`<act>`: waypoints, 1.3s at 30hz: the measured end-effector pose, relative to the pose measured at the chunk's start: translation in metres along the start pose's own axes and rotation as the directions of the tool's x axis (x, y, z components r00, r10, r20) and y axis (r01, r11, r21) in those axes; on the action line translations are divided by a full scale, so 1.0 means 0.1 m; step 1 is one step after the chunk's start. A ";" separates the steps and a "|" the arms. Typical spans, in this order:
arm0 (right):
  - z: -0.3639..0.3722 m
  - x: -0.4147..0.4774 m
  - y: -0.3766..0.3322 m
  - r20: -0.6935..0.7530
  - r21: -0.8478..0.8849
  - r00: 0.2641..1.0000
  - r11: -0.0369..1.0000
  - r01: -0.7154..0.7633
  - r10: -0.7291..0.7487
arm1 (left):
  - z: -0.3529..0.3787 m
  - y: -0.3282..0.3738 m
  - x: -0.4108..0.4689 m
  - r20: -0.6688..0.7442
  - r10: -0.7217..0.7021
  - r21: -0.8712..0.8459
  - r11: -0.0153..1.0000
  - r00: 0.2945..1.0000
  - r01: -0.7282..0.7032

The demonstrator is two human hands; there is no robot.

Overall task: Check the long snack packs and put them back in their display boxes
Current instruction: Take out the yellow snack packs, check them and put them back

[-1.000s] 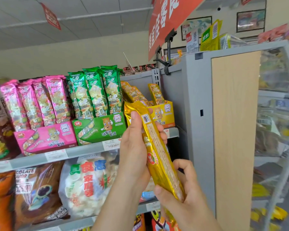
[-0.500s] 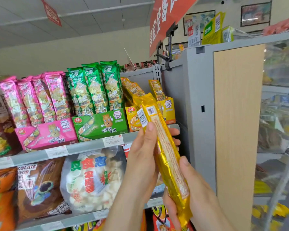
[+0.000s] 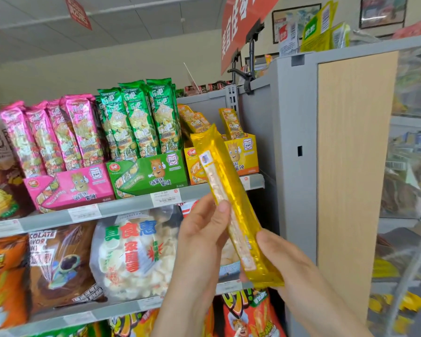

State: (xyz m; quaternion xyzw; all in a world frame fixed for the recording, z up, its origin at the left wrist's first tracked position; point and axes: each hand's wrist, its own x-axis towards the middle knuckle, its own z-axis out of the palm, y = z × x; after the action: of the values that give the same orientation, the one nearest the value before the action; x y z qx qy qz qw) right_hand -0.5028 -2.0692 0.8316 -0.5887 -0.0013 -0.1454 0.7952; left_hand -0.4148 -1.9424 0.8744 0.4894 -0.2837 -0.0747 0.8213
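Yellow snack pack (image 3: 231,203) tilted before yellow display box (image 3: 249,152). Left hand (image 3: 202,239) fingers (image 3: 222,210) curl round its middle; right hand (image 3: 294,271) fingers (image 3: 265,239) pinch lower end.

The yellow snack pack (image 3: 236,207) has risen toward the yellow display box (image 3: 246,154), and the left hand (image 3: 199,234) now grips it lower down.

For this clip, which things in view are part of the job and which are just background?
Job: yellow snack pack, held by left hand and right hand; yellow display box; green display box; pink display box.
Background: white cracker bag; brown chocolate bag; red hanging sign.
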 end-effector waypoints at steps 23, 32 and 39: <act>0.35 -0.13 0.16 -0.210 -0.492 0.713 0.702 0.515 -0.669 | 0.02 -0.05 0.04 -0.232 0.008 -0.256 0.964 0.973 -0.069; 0.31 -0.17 0.17 -0.164 -0.713 0.496 0.450 0.537 -0.853 | 0.05 -0.11 0.02 -0.228 -0.001 -0.330 0.941 0.974 -0.076; 0.24 -0.11 0.24 -0.151 -0.838 0.413 0.338 0.428 -0.898 | 0.10 -0.07 -0.02 -0.038 -0.020 -0.251 0.968 0.999 0.009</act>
State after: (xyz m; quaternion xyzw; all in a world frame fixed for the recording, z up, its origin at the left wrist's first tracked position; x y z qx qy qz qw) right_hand -0.5039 -2.0376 0.8142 -0.6924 0.0461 -0.6462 0.3176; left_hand -0.4212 -1.9528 0.8715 0.3849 -0.2516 -0.1061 0.8816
